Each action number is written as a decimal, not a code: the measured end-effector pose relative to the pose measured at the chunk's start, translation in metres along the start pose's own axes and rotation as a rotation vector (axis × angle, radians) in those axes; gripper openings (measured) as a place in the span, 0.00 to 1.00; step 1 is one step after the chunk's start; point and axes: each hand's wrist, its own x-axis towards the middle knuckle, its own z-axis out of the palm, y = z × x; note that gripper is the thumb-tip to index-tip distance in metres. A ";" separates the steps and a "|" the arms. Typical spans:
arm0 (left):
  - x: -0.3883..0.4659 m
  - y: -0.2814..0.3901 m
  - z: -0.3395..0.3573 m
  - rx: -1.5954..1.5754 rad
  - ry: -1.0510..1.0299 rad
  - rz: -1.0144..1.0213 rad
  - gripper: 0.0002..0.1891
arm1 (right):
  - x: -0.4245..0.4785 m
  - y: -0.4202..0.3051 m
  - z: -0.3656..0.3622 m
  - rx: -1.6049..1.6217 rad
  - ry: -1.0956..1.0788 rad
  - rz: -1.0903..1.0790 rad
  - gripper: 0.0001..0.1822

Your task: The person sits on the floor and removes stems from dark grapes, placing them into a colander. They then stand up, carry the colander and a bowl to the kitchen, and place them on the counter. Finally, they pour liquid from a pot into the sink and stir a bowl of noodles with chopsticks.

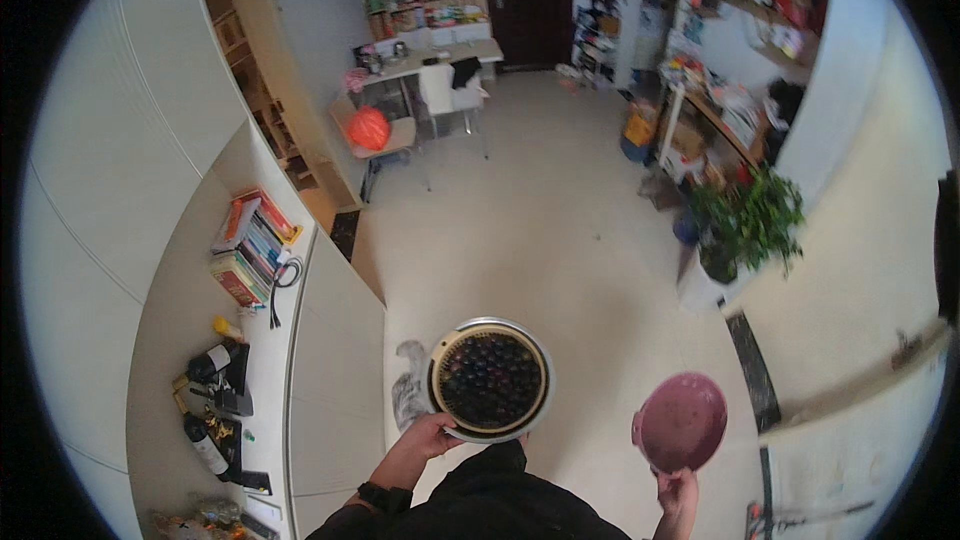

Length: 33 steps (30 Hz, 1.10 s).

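My left hand (429, 435) grips the lower left rim of a round metal basin (550, 382). Inside the basin sits a beige colander (448, 349) filled with dark, round, grape-like fruit (491, 381). Off to the right, my right hand (677, 486) holds a pink plastic basin (684, 420) by its lower rim. The pink basin shows no contents, and its inside faces the camera. The two basins are apart, both above the pale floor.
A white cabinet (337, 390) with books (251, 255) and wine bottles (202, 442) runs along the left. A potted plant (750, 221) stands at the right. Farther off are a chair holding a red bag (368, 128), a white chair (446, 94) and a dark door (529, 4).
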 end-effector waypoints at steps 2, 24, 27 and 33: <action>0.036 0.025 0.043 0.036 -0.006 0.012 0.21 | 0.044 -0.018 0.014 -0.015 0.106 0.069 0.34; 0.243 0.385 0.367 -0.235 -0.165 0.241 0.21 | 0.496 -0.153 0.474 -0.316 0.044 0.186 0.29; 0.284 0.430 0.407 -0.246 -0.186 0.280 0.22 | 0.602 -0.183 0.491 -0.590 -0.033 -0.002 0.24; 0.403 0.526 0.465 -0.231 -0.407 0.319 0.23 | 0.780 -0.208 0.540 -0.660 -0.297 -0.102 0.16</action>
